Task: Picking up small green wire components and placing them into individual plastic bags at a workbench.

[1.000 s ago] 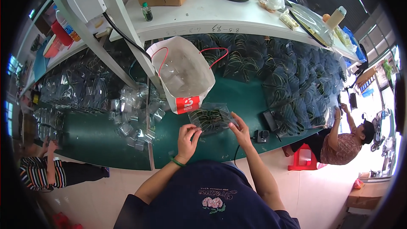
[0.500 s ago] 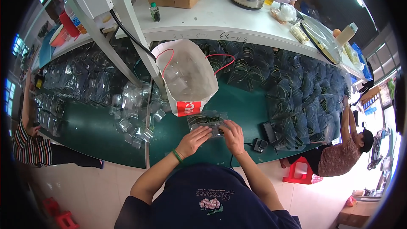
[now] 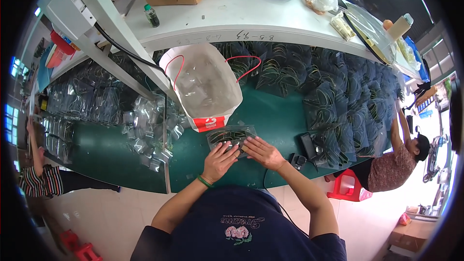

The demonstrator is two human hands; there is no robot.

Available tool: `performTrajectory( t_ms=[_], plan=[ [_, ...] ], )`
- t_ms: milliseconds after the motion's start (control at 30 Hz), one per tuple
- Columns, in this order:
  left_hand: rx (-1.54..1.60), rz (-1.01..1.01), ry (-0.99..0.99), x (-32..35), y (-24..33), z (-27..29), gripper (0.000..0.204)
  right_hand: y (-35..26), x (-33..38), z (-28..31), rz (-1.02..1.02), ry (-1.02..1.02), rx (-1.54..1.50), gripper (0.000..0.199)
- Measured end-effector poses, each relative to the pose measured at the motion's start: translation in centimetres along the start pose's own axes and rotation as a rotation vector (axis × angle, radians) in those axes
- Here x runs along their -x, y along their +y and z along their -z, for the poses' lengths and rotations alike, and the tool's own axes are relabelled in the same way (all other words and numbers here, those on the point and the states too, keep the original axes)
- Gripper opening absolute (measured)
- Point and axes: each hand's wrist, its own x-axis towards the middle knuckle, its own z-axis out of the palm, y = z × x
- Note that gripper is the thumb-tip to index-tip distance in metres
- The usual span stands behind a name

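Note:
A clear plastic bag (image 3: 231,134) with dark, coiled cable-like pieces inside lies on the green table in front of me. My left hand (image 3: 220,162) rests on its near left part, fingers stretched forward over the plastic. Across its near right part lies my right hand (image 3: 266,153), its fingers extended together and pointing left toward the other hand. Both hands press on the bag with fingers flat, neither wrapped round it. They partly hide its near edge. Just beyond it stands a white paper carrier bag (image 3: 193,87) with red handles and small clear packets inside.
Small clear packets (image 3: 147,133) are heaped left of the paper bag. Many bagged cables (image 3: 338,101) cover the right side. A black adapter (image 3: 307,146) and a small black device (image 3: 296,161) lie near my right hand. A white shelf (image 3: 203,28) spans above; co-workers stand at both sides.
My right hand has turned and laid its fingers leftward across the plastic bag. My left fingers have shifted slightly left and lower. The view has shifted a little.

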Motion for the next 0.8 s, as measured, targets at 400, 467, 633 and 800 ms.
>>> performTrajectory(
  t_ms=[400, 467, 633, 800],
  plan=[
    [0.001, -0.076, -0.197, 1.4, -4.7, 4.5, 0.052, 2.2, -0.2, 0.3, 0.103, -0.083, -0.028, 0.049],
    [-0.017, -0.080, -0.186, 1.5, -5.0, 4.3, 0.051, 2.2, -0.4, 0.0, 0.113, -0.087, -0.029, 0.048],
    [-0.019, -0.084, -0.159, 1.6, -4.6, 4.3, 0.049, 1.7, -0.4, 0.3, 0.100, -0.098, -0.048, 0.050],
    [0.071, 0.117, 0.046, -1.1, -3.7, 6.8, 0.077, -2.6, 0.1, 0.6, -0.252, -0.057, -0.016, 0.063]
  ],
)
